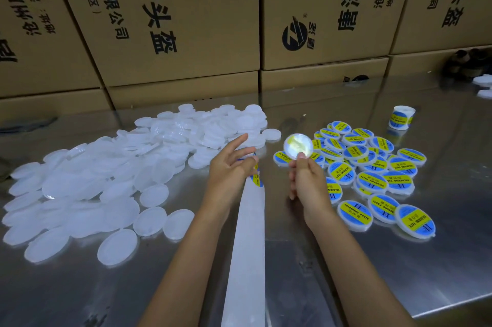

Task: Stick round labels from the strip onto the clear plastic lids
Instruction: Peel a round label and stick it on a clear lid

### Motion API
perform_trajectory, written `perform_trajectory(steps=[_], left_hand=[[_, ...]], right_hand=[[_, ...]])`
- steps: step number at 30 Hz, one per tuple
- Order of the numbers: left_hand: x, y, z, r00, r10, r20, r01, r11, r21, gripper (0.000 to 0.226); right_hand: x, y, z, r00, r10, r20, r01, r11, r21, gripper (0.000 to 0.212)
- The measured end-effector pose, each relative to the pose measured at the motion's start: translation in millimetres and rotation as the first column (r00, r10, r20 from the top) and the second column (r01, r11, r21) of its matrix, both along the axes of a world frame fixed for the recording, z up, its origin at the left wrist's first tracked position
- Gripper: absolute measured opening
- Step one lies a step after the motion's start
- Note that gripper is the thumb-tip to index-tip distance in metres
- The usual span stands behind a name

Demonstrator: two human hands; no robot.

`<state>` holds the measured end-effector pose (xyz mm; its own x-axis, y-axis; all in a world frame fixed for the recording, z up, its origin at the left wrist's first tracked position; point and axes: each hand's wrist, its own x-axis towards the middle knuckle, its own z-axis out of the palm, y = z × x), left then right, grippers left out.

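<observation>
**Right grip holds a lid up, left grip works the label strip**

Right hand (306, 177) pinches one clear lid (297, 146) by its lower edge between thumb and fingers, raised upright off the steel desk (399, 260); a pale yellowish blur shows through the lid, too washed out to read. Left hand (229, 167), just left of that grip, has its upper fingers straight while thumb and lower fingers pinch the far end of the white backing strip (247, 246), where a blue and yellow label (257, 180) shows at the fingertips. The strip runs from this grip back toward the person, between the two forearms.

Right of the right grip lies a heap of labelled lids (372, 167), roughly thirty, each with a blue disc and a yellow band reading "SOLDERING PASTE". Beyond them stands one roll of labels (401, 116). Left of the left grip spreads a far larger pile of unlabelled lids (106, 180), too many and too overlapped to count. Behind stand cardboard cartons (186, 20) printed with Chinese characters, "-P" and a round black logo.
</observation>
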<state>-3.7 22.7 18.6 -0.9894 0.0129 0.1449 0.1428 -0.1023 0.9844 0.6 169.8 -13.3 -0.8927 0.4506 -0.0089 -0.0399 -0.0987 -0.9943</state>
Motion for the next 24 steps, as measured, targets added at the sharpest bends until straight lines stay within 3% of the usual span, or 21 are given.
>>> perform_trajectory(steps=[2, 4, 10, 14, 18, 21, 24], left_hand=[[-1.9, -1.9, 1.0, 0.997, 0.072, -0.004, -0.072, 0.997, 0.008, 0.037], [-2.8, -3.7, 1.5, 0.992, 0.128, -0.006, -0.128, 0.992, 0.001, 0.029], [-10.2, -10.6, -4.1, 0.966, 0.256, 0.049, -0.253, 0.966, -0.057, 0.024], [-14.1, -14.8, -6.1, 0.951, 0.296, 0.088, -0.288, 0.953, -0.09, 0.021], [-12.1, -14.3, -3.6, 0.961, 0.248, 0.124, -0.231, 0.963, -0.137, 0.024], [-5.3, -16.3, 1.0, 0.982, 0.181, 0.057, -0.154, 0.935, -0.321, 0.031], [-0.9, -29.2, 15.5, 0.993, 0.116, -0.015, -0.105, 0.827, -0.553, 0.036]], right_hand=[[-0.5, 10.6, 2.9, 0.999, -0.048, 0.015, 0.05, 0.98, -0.193, 0.031], [-1.4, 16.6, 4.2, 0.998, -0.059, 0.015, 0.06, 0.957, -0.285, 0.026], [-2.7, 17.8, 5.6, 0.998, -0.036, 0.048, 0.049, 0.952, -0.302, 0.017], [0.7, 10.4, 6.4, 0.998, 0.007, 0.057, 0.001, 0.991, -0.136, 0.022], [0.3, -5.9, 1.8, 0.999, 0.044, 0.016, -0.046, 0.98, 0.193, 0.016], [-0.1, -14.3, -4.3, 0.995, 0.081, -0.062, -0.052, 0.928, 0.369, 0.02], [-1.2, -13.9, -8.2, 0.993, 0.099, -0.06, -0.062, 0.896, 0.441, 0.023]])
